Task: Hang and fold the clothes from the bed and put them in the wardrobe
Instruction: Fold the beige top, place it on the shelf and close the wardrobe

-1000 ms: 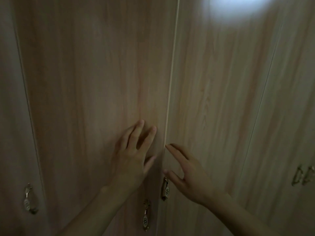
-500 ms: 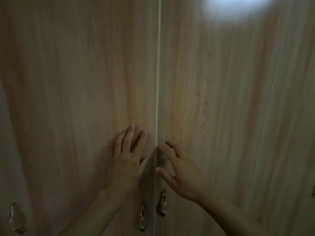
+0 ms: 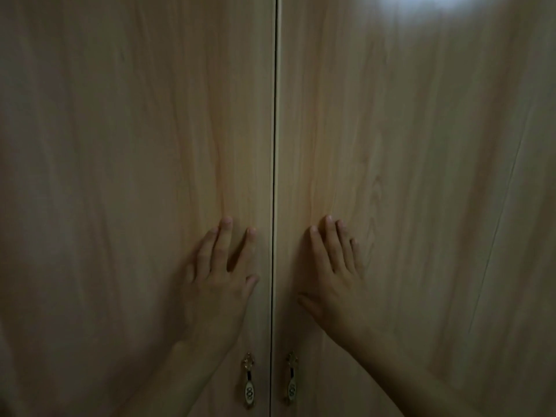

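Two light wood-grain wardrobe doors fill the dim head view and stand closed, with a thin dark seam between them. My left hand (image 3: 219, 278) lies flat with straight, spread fingers on the left door (image 3: 135, 176), just left of the seam. My right hand (image 3: 334, 275) presses flat on the right door (image 3: 406, 176), just right of the seam. Neither hand holds anything. No clothes or bed are in view.
Two ornate metal drop handles hang below my hands, the left handle (image 3: 248, 383) and the right handle (image 3: 291, 380), either side of the seam. A blurred light reflection (image 3: 421, 1) glares at the top right. A further panel seam (image 3: 508, 182) runs down the right.
The two doors have come together until only a thin seam is left. My right hand went from hovering with bent fingers to lying flat on the right door. The view shifted to centre the seam.
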`<state>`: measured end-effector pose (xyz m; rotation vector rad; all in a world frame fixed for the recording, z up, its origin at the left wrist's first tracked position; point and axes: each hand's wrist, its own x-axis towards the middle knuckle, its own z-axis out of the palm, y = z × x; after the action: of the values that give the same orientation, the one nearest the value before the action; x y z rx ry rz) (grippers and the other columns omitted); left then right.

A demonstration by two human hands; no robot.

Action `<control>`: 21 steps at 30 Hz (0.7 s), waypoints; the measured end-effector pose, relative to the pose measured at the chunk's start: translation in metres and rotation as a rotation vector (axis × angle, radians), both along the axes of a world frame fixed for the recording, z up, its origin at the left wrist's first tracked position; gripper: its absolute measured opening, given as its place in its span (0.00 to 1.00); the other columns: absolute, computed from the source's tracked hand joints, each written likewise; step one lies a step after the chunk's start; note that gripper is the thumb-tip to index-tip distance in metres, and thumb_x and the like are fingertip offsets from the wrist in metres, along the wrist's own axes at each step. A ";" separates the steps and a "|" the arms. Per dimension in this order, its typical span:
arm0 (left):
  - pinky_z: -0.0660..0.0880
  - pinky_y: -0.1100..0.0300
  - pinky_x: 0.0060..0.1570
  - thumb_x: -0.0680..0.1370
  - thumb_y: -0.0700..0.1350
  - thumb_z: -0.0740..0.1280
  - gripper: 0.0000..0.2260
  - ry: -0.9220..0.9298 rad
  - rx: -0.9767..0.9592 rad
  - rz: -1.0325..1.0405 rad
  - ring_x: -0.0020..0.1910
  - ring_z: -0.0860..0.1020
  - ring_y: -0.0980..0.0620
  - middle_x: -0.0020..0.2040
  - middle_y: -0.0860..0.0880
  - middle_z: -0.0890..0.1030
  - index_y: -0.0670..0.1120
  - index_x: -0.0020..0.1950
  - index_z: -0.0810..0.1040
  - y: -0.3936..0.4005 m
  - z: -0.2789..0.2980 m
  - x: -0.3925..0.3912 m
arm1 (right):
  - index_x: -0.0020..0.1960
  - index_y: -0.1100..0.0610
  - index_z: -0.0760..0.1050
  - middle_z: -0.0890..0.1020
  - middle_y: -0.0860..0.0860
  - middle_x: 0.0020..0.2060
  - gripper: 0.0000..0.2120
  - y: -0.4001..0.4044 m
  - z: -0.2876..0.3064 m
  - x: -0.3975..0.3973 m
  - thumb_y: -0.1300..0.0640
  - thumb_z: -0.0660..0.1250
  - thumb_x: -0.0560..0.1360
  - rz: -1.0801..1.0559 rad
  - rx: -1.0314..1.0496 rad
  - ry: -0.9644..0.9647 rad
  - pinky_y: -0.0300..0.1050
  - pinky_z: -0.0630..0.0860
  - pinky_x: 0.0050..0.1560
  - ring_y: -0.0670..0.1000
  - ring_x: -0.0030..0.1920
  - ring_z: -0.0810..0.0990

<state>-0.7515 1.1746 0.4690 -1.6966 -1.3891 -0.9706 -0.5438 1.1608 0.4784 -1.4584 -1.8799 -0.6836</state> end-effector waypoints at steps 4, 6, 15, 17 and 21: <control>0.68 0.44 0.61 0.73 0.58 0.70 0.37 0.032 0.018 0.025 0.74 0.62 0.40 0.80 0.43 0.57 0.53 0.79 0.60 0.003 -0.002 -0.002 | 0.80 0.56 0.45 0.43 0.56 0.79 0.62 0.005 -0.003 0.001 0.44 0.80 0.60 -0.006 0.024 0.024 0.57 0.45 0.76 0.58 0.79 0.42; 0.67 0.44 0.61 0.73 0.58 0.69 0.38 0.041 0.019 0.025 0.75 0.62 0.40 0.80 0.43 0.56 0.53 0.80 0.59 0.003 -0.002 -0.002 | 0.80 0.56 0.45 0.43 0.55 0.79 0.62 0.005 -0.002 0.000 0.43 0.80 0.59 -0.016 0.029 0.024 0.59 0.47 0.77 0.58 0.79 0.42; 0.70 0.43 0.62 0.72 0.56 0.72 0.41 0.030 -0.145 -0.037 0.76 0.60 0.40 0.81 0.43 0.54 0.52 0.80 0.55 -0.014 0.009 -0.005 | 0.79 0.51 0.39 0.37 0.52 0.79 0.57 -0.021 0.014 -0.001 0.41 0.76 0.66 -0.034 -0.112 -0.014 0.55 0.48 0.76 0.54 0.78 0.35; 0.69 0.44 0.66 0.72 0.54 0.72 0.42 0.024 -0.218 -0.093 0.77 0.57 0.41 0.81 0.44 0.50 0.53 0.81 0.54 -0.023 0.013 -0.009 | 0.79 0.49 0.43 0.43 0.50 0.79 0.51 -0.032 0.020 0.003 0.43 0.74 0.69 0.029 -0.135 0.032 0.50 0.51 0.74 0.52 0.79 0.42; 0.53 0.52 0.77 0.76 0.53 0.69 0.34 0.009 -0.289 -0.244 0.79 0.49 0.44 0.82 0.46 0.45 0.49 0.79 0.61 -0.039 0.024 -0.018 | 0.79 0.51 0.51 0.54 0.49 0.78 0.39 -0.060 0.026 0.004 0.43 0.67 0.76 0.088 -0.163 0.080 0.49 0.57 0.76 0.51 0.78 0.51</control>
<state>-0.7698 1.1360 0.4927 -2.1220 -1.3912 -0.9246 -0.5400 1.1003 0.5040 -1.4703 -1.9623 -0.4335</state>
